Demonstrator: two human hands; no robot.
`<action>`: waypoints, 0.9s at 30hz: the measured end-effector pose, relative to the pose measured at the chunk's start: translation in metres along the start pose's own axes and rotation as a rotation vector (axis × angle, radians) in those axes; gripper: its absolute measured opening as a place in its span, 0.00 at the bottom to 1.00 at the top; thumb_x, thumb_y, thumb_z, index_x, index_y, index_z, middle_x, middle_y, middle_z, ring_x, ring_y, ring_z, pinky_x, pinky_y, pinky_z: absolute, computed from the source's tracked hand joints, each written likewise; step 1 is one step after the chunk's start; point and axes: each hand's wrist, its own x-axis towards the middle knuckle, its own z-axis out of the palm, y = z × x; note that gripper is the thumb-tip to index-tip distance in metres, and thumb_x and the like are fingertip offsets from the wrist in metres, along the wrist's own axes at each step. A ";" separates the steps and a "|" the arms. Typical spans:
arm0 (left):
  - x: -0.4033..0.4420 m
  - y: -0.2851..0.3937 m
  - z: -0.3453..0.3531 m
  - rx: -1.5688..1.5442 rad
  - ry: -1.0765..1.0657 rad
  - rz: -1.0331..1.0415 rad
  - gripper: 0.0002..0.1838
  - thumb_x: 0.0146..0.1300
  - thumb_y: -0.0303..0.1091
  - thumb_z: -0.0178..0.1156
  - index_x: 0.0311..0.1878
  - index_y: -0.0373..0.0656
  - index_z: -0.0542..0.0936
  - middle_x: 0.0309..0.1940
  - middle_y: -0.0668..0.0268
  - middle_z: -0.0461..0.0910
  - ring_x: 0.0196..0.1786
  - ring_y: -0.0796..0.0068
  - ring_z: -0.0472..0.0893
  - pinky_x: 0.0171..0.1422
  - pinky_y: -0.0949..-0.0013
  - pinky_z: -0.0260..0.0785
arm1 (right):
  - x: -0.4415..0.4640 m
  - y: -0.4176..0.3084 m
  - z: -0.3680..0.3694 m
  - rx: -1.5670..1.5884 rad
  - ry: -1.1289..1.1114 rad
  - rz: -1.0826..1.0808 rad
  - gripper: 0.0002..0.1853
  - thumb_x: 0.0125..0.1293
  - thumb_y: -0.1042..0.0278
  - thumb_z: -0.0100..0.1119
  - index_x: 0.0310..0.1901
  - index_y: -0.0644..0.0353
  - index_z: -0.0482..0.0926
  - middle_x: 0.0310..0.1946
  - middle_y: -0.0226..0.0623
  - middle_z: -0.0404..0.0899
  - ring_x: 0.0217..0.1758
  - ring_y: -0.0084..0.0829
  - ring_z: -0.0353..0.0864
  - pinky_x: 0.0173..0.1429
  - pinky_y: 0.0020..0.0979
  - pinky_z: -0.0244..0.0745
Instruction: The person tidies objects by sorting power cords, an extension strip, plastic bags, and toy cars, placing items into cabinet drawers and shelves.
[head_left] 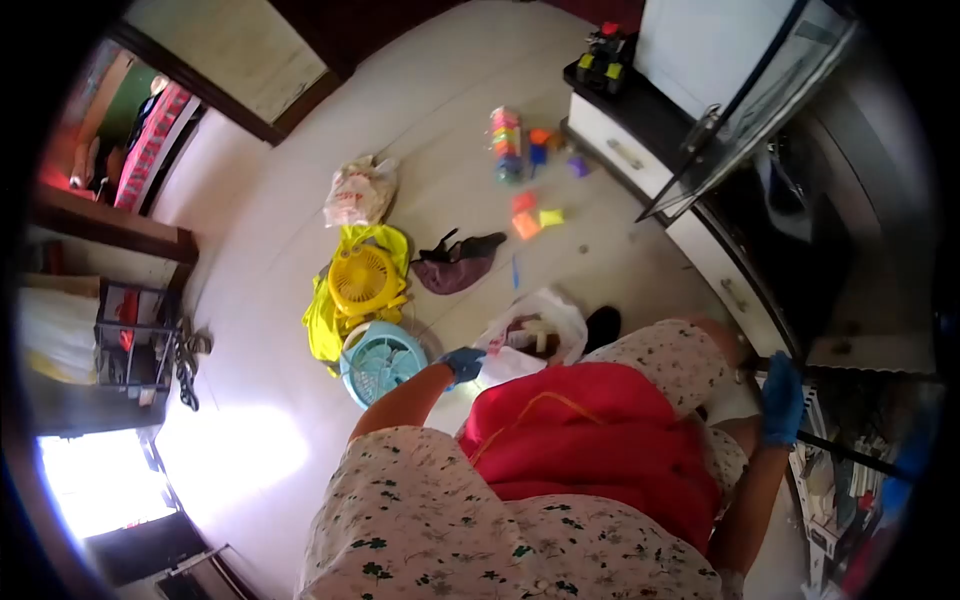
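My left hand [462, 366], in a blue glove, is at the left rim of a white plastic bag [562, 312], its fingers closed on the edge. Mixed small items, some brown and cream, show inside the bag. My right hand [782, 402], also gloved in blue, is beside the dark cabinet at the right. Its fingers look stretched out, and I see nothing held in them. Red cloth [590, 425] with a thin yellow cord lies across my lap. A light-blue round basket-like part [383, 364] stands left of my left hand.
A yellow fan [362, 280] lies on yellow cloth, with a tied plastic bag [362, 192] behind it. A dark cap [458, 264], colourful blocks [525, 222] and a tube of coloured pieces [506, 145] are on the floor. At right stands a white-drawered cabinet [728, 285] with a glass door tilted open.
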 end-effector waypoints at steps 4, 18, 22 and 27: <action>-0.016 -0.011 0.002 -0.009 -0.143 -0.114 0.24 0.56 0.33 0.49 0.59 0.42 0.70 0.36 0.54 0.79 0.32 0.68 0.77 0.38 0.65 0.70 | 0.009 0.007 -0.013 0.100 0.022 0.042 0.23 0.67 0.56 0.43 0.59 0.59 0.68 0.56 0.30 0.70 0.58 0.23 0.66 0.61 0.25 0.55; 0.081 0.067 -0.117 -0.053 0.302 0.072 0.17 0.62 0.39 0.47 0.46 0.38 0.77 0.45 0.54 0.78 0.51 0.58 0.76 0.56 0.63 0.67 | -0.011 0.001 0.018 0.336 0.073 -0.073 0.18 0.64 0.64 0.49 0.52 0.65 0.73 0.44 0.35 0.77 0.41 0.24 0.75 0.45 0.21 0.68; 0.089 0.118 -0.122 0.152 0.258 0.160 0.17 0.62 0.37 0.47 0.48 0.38 0.76 0.46 0.53 0.77 0.51 0.59 0.76 0.56 0.65 0.67 | -0.012 0.001 0.019 0.241 0.173 0.013 0.17 0.63 0.61 0.50 0.49 0.60 0.75 0.43 0.33 0.78 0.41 0.25 0.75 0.47 0.24 0.68; 0.079 0.133 -0.082 0.250 0.017 0.256 0.20 0.65 0.41 0.44 0.50 0.36 0.74 0.44 0.56 0.79 0.45 0.63 0.78 0.51 0.66 0.69 | -0.017 -0.007 0.026 0.161 0.130 0.024 0.19 0.63 0.56 0.48 0.50 0.57 0.75 0.44 0.31 0.79 0.42 0.23 0.75 0.49 0.25 0.66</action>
